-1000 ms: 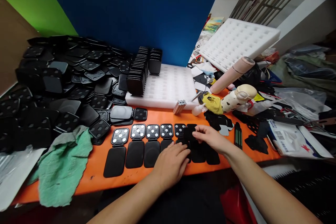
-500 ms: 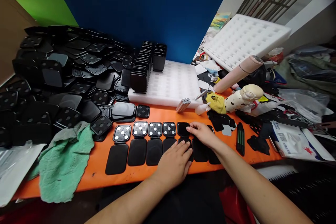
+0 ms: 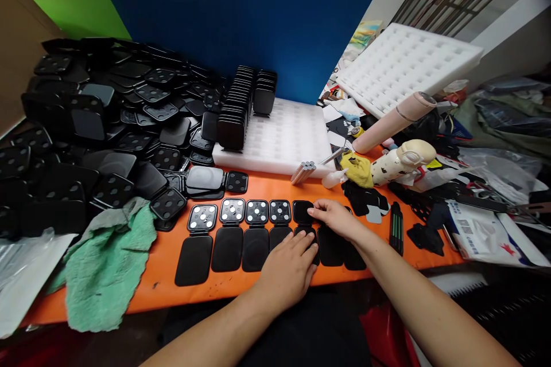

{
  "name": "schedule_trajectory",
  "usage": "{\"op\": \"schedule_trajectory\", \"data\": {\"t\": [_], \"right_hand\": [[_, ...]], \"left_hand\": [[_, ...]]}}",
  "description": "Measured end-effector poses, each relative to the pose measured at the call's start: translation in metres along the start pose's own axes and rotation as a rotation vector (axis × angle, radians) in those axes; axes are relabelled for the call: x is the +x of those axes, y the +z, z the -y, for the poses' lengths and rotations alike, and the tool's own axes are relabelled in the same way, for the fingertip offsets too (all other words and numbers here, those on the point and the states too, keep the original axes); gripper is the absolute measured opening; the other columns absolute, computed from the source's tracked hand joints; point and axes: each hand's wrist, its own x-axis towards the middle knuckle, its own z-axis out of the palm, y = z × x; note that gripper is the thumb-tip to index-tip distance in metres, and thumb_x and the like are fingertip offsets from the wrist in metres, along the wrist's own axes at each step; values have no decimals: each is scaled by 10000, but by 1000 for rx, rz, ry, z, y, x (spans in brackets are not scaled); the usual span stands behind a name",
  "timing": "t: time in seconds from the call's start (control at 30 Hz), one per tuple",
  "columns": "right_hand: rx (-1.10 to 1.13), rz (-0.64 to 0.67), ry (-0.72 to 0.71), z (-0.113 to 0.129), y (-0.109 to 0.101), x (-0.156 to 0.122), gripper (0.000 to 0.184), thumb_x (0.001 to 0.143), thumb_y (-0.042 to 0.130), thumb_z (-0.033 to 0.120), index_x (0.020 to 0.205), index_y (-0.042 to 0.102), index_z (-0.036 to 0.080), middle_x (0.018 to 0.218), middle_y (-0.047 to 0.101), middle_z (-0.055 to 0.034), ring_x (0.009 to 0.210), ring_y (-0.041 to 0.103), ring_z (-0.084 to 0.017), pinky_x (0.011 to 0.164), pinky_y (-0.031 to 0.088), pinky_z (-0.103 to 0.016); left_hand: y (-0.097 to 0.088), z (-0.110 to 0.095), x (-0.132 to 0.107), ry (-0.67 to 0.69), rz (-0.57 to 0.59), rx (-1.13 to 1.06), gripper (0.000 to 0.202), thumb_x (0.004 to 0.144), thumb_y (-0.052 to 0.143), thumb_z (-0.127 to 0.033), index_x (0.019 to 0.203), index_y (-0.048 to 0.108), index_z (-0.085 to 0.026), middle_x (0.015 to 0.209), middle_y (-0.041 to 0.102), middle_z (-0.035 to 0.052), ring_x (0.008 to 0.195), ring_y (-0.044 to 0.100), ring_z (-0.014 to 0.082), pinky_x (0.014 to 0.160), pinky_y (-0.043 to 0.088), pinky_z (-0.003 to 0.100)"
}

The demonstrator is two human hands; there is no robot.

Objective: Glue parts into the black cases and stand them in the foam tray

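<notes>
A row of black hinged two-part pads lies unfolded on the orange tabletop (image 3: 161, 261). My left hand (image 3: 286, 264) rests flat, fingers stretched, over the lower panel of one hinged pad. The small upper panel (image 3: 301, 211) of that pad is plain black, and my right hand (image 3: 336, 218) pinches its right edge between thumb and fingertips. To the left, upper panels such as this dotted one (image 3: 257, 212) carry several silver-white discs. Another lower panel (image 3: 330, 246) lies beneath my right wrist, its upper part mostly hidden by the hand.
A large heap of black pads (image 3: 150, 92) fills the left. Upright pads (image 3: 235, 109) stand in a white foam block (image 3: 288, 132). Metal rods (image 3: 303, 172), a yellow cloth (image 3: 357, 169) and a pink cylinder (image 3: 394, 123) sit right. A green cloth (image 3: 109, 269) lies front left.
The whole view has shifted slightly, with things on the table appearing a little further right. Both hands keep their places on the same hinged pad.
</notes>
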Motion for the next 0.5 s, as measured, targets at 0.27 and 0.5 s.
{"op": "schedule_trajectory", "data": {"t": [0.27, 0.5], "right_hand": [[-183, -52, 37, 6, 2, 7, 295, 725, 536, 435, 577, 451, 194, 517, 453, 46, 504, 409, -113, 481, 293, -232], [-401, -61, 4, 17, 1, 12, 352, 741, 551, 453, 521, 438, 202, 493, 490, 19, 490, 444, -130, 470, 266, -250]], "left_hand": [[2, 2, -1, 13, -24, -6, 356, 876, 492, -289, 1222, 517, -211, 1330, 507, 51, 1234, 443, 228, 1053, 330, 402], [1, 2, -1, -1, -5, -1, 354, 874, 494, -300, 1217, 522, -219, 1328, 511, 37, 1224, 455, 229, 1056, 334, 395]]}}
